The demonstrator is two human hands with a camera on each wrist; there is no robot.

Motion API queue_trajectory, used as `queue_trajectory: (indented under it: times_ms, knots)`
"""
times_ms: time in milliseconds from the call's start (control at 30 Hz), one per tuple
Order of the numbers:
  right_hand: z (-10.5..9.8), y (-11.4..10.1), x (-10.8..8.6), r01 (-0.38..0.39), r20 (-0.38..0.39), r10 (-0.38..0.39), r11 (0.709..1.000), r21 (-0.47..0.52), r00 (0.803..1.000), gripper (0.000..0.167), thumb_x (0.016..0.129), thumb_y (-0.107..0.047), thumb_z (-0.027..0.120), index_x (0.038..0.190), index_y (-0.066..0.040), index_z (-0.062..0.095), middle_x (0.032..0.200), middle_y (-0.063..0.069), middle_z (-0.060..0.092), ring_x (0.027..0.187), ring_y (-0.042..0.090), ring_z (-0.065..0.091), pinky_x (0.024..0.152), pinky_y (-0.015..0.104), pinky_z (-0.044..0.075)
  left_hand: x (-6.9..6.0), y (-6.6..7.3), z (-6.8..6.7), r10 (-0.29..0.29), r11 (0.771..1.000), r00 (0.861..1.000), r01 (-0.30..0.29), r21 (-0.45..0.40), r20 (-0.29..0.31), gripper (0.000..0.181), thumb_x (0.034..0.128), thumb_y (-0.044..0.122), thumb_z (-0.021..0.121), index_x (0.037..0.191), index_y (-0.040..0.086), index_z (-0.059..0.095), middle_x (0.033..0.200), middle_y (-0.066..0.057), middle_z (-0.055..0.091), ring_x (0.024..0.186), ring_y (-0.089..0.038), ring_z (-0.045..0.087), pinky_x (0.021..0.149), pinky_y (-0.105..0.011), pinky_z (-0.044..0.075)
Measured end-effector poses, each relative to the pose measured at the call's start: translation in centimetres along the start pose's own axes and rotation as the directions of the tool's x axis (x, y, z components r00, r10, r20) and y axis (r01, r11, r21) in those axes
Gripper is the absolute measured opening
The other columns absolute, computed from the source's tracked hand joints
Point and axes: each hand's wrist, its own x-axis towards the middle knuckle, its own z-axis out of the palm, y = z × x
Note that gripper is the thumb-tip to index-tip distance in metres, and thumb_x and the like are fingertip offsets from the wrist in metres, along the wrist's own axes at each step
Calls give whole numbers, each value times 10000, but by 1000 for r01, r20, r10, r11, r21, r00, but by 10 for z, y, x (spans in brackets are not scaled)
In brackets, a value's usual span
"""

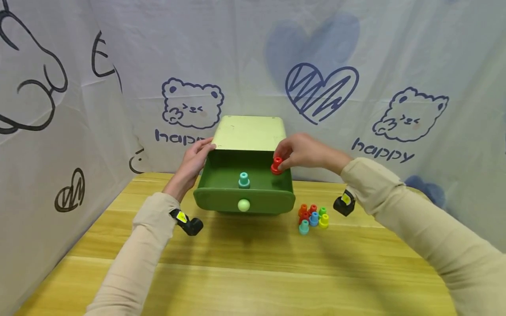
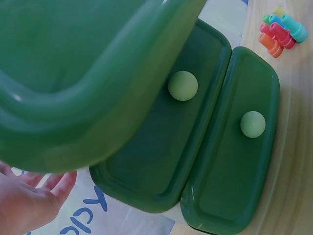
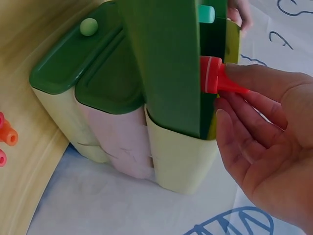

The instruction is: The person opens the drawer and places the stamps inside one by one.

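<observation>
In the head view, my right hand (image 1: 302, 152) pinches a red peg-shaped piece (image 1: 277, 166) at the right side of the pulled-out green drawer (image 1: 213, 199). The right wrist view shows thumb and fingers on the narrow end of this red piece (image 3: 211, 75), its wide base toward the drawer. A teal piece (image 1: 243, 181) stands upright inside the drawer. My left hand (image 1: 194, 159) rests against the left upper edge of the pale yellow cabinet (image 1: 249, 131); in the left wrist view its fingers (image 2: 63, 188) look fairly straight, partly hidden by the drawer.
Several coloured pieces (image 1: 313, 218) stand in a cluster on the wooden table (image 1: 237, 281), right of the cabinet. Two lower drawers with round knobs (image 2: 183, 86) are closed beneath the open one. A printed cloth (image 1: 253, 52) hangs close behind.
</observation>
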Motion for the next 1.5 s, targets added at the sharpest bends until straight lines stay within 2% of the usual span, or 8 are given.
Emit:
queue_trajectory:
  times_ms: [267, 567, 767, 933, 1300, 1500]
  knots:
    - [10, -3, 10, 44, 87, -47, 998, 46, 995, 162, 803, -8, 740, 954, 26, 693, 907, 90, 713, 852, 202, 662, 769, 308, 546, 0, -1, 0, 3, 1000, 1000, -3, 0, -2, 564, 962, 295, 541, 1477, 121, 391, 1483, -105, 382, 1348, -244, 342, 1114, -440, 265]
    - [24, -5, 16, 9, 100, -19, 995, 100, 995, 193, 834, -43, 728, 1011, 25, 688, 937, 94, 707, 858, 195, 647, 731, 291, 550, 0, -2, 1, 1, 1000, 1000, -1, -13, -12, 560, 961, 291, 544, 1474, 119, 398, 1475, -105, 390, 1323, -239, 362, 1099, -407, 297]
    - [34, -5, 15, 15, 38, -21, 991, 137, 999, 209, 839, -31, 718, 1035, 32, 685, 937, 104, 700, 840, 201, 634, 685, 290, 538, 0, -3, 2, 8, 1000, 1000, -9, -10, -11, 555, 967, 294, 535, 1476, 120, 398, 1479, -103, 386, 1296, -228, 380, 1081, -385, 324]
    - [38, -5, 17, 32, -21, -29, 991, 134, 999, 224, 824, -22, 722, 1036, 43, 686, 922, 108, 702, 841, 207, 639, 696, 284, 528, 0, -3, 2, 23, 1000, 999, -23, 2, -25, 529, 975, 296, 528, 1461, 115, 420, 1444, -110, 424, 1164, -213, 428, 991, -342, 395]
    - [41, -7, 20, 55, 3, -56, 994, 95, 998, 202, 825, -42, 739, 1005, 40, 694, 921, 109, 707, 858, 211, 653, 750, 301, 541, -1, -3, 1, 19, 1000, 1000, -19, -3, -21, 536, 976, 290, 524, 1469, 116, 406, 1454, -109, 410, 1249, -253, 429, 1014, -379, 406]
    - [40, -6, 19, 52, -2, -52, 988, 145, 999, 198, 828, -16, 730, 1010, 53, 690, 926, 121, 706, 856, 215, 655, 724, 295, 554, 1, -2, 1, 20, 1000, 1000, -20, -6, -21, 536, 974, 290, 529, 1467, 116, 409, 1446, -100, 415, 1239, -244, 429, 1017, -372, 398]
